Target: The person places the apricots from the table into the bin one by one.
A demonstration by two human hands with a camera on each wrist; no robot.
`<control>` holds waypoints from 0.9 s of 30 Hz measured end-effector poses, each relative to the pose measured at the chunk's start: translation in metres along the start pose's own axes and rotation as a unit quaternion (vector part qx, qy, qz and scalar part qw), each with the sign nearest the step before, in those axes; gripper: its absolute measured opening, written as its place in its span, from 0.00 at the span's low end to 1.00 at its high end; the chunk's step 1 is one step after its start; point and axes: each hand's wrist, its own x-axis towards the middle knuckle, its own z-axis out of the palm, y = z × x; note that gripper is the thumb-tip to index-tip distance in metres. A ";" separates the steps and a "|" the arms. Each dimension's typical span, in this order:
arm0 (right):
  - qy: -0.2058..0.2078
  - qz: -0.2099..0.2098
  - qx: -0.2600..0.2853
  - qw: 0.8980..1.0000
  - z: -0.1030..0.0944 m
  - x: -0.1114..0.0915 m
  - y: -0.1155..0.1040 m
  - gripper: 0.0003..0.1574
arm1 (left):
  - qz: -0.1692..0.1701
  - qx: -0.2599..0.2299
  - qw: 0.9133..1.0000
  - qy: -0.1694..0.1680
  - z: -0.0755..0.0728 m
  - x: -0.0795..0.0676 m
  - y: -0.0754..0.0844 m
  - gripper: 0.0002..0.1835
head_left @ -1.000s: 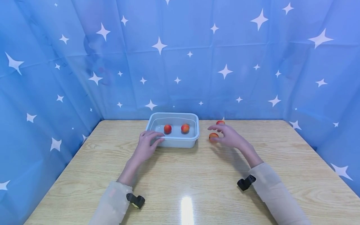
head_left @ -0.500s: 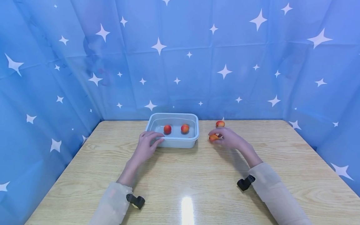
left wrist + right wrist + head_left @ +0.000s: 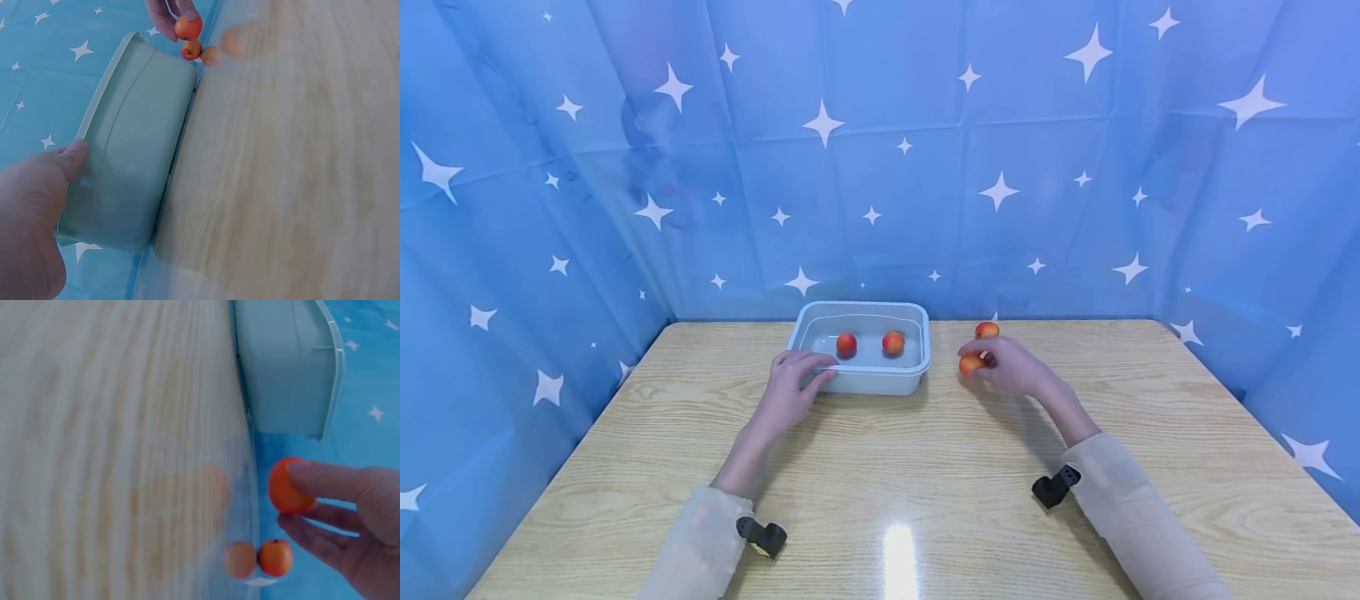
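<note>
A pale blue plastic box [image 3: 868,383] stands near the table's far edge, with two small red-orange apples [image 3: 893,342] apart on its bottom. My left hand [image 3: 792,387] holds its front left rim; in the left wrist view the thumb [image 3: 76,153] lies against the outer wall. Right of the box, my right hand [image 3: 1011,367] grips another apple [image 3: 971,364] between thumb and fingers. In the right wrist view that apple [image 3: 289,487] is apart from its reflection, just off the table. One more apple [image 3: 987,330] rests behind it on the table.
The wooden table [image 3: 880,467] has a glossy top that mirrors things. A blue curtain [image 3: 910,167] with white stars hangs along its far edge and at both sides. A black camera sits on each sleeve.
The fingers of my right hand have come together round the front apple and lifted it slightly. My left hand and the box have stayed in place.
</note>
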 end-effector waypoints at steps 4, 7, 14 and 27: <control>0.014 0.004 0.011 1.000 -0.003 0.002 -0.002 0.20 | 0.003 0.002 1.000 0.002 0.000 0.000 0.000 0.10; 0.025 0.005 0.020 0.999 -0.006 0.003 -0.005 0.20 | 0.000 0.002 1.000 0.001 0.000 0.000 0.000 0.10; 0.048 -0.007 0.042 0.998 -0.011 0.006 -0.016 0.22 | -0.006 0.001 1.000 -0.003 0.000 0.000 0.000 0.10; 0.087 0.002 0.075 0.993 -0.011 0.016 -0.036 0.25 | -0.006 0.002 1.000 -0.001 0.000 0.000 0.000 0.10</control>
